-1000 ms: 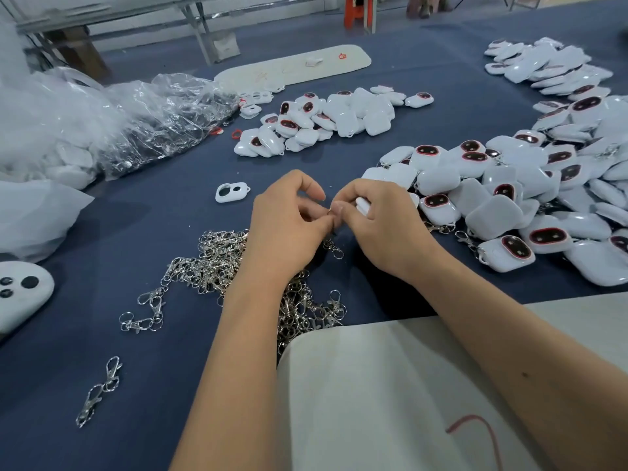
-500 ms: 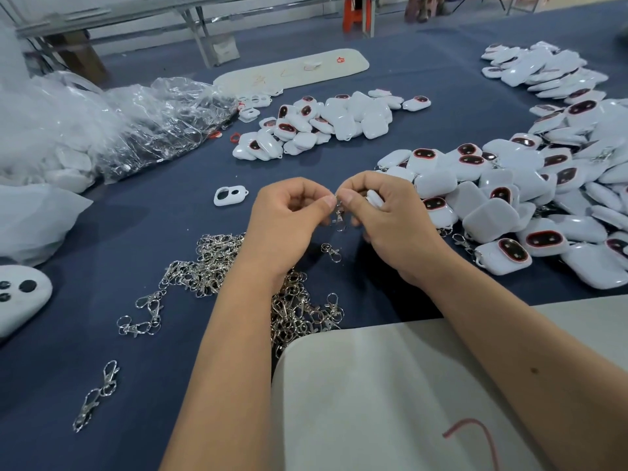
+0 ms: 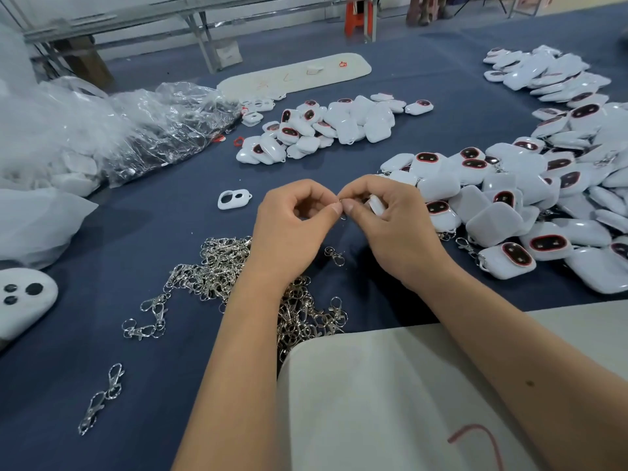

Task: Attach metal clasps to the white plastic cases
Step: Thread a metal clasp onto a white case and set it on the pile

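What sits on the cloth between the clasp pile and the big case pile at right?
Head view: the person's two forearms cross that stretch, and one loose clasp lies on the blue cloth between clasp pile and case pile.

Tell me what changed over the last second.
Little. Both hands rose slightly off the cloth; the left hand and right hand keep pinching one clasp between their fingertips, and the right holds the same white case. Nothing was let go. The clasp pile, the case heaps and the loose clasp under the hands stayed put.
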Demonstrator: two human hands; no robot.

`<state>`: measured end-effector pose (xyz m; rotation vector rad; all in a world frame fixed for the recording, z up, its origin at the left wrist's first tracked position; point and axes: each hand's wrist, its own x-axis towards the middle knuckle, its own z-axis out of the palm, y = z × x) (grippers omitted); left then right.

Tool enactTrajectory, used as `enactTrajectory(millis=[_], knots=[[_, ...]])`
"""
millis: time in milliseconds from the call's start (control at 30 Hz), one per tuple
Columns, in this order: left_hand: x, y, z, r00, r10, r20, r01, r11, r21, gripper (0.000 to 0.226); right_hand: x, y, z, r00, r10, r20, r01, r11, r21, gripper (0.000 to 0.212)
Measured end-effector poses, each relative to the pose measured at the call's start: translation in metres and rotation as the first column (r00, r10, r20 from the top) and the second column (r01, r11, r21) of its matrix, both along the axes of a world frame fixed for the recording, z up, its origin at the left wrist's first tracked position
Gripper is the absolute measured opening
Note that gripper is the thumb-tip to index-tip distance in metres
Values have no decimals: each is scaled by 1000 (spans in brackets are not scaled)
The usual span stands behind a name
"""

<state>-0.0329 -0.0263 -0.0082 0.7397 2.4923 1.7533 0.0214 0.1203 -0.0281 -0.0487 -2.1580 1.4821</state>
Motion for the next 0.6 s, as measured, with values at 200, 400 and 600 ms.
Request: enactTrajectory(millis=[200,400,600], knots=[[-2,-2,0,991,-31,134,21,997,78,12,1,-2,0,999,-2,-48,4,999,43,15],[-4,-2,-2,988,-65,143,52,995,90,14,1,-2,0,998,-28,-50,29,999,32,17],[-1,4,-1,998,-48,30,48,999,16,17,2,-2,2,998,-56,-24,57,998,10,14]])
